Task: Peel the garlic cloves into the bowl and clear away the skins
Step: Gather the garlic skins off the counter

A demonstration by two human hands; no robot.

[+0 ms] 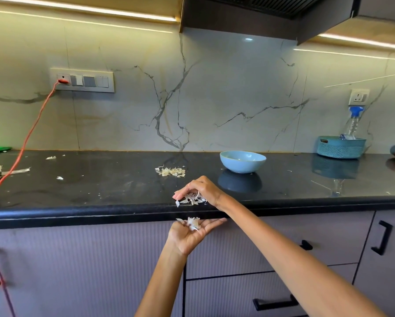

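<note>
Black counter (100,186), and we're on cleanup: right hand (198,191), fingers curled over skins (193,200), sweeps them off the near edge into our flat, cupped left hand (192,234). Next, probably the farther pile (170,172) (left of the bowl (242,161)).

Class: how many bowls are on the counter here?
1: the blue bowl stands on the black counter, right of a skin pile. Its inside is hidden.

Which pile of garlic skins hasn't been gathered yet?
Look along the black countertop to the light blue bowl. Just left of it lies a loose pile of skins, farther from the counter edge than the right hand and touched by neither hand.
</note>
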